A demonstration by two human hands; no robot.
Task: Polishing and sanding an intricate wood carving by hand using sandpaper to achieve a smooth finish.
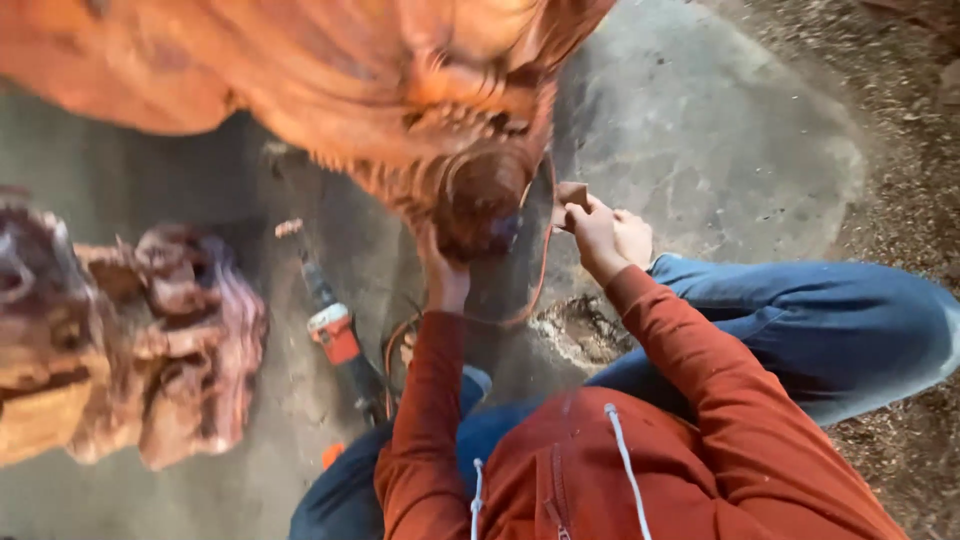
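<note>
A large reddish-orange carved wooden piece (330, 80) with ridged detail hangs over the upper part of the view. My left hand (443, 272) reaches up and presses against its dark rounded lower end (480, 200). My right hand (592, 228) is closed on a small brown block (570, 195), which looks like a sanding piece, held just to the right of that rounded end. Both arms are in rust-red sleeves, and my knees in blue jeans are bent below.
A second rough carved wood piece (130, 340) lies at the left. A red and black power tool (335, 330) with an orange cord (540, 280) rests on the grey concrete floor (700, 130). Wood chips and sawdust (900, 200) cover the ground at the right.
</note>
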